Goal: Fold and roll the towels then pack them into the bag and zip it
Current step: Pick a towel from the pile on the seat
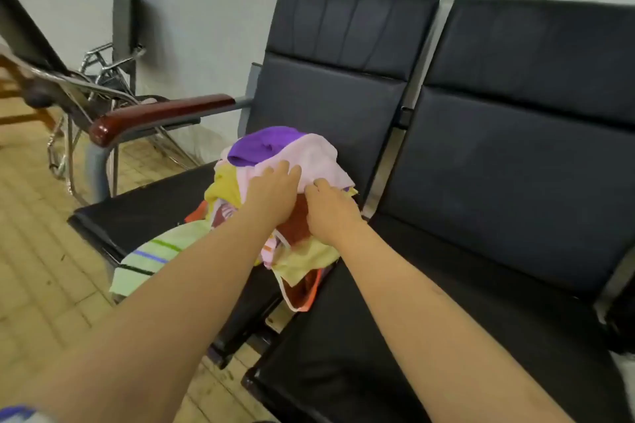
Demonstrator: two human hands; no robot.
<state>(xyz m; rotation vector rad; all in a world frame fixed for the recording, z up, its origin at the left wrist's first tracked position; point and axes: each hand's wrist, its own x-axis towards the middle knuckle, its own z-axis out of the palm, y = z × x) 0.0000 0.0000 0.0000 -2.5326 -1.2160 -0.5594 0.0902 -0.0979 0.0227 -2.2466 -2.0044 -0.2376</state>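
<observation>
Rested left grip (275,191), fingers straight, on pink towel (319,158) atop heap (223,187) on black seat (154,203); pinched towel edge with right grip (331,209) alongside. Noted orange bag (304,295) under heap.

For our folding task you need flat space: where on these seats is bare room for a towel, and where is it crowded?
The right seat is bare. The left seat has a bare strip between armrest and pile. Crowded: its middle and front, under the pile and striped towel.
</observation>
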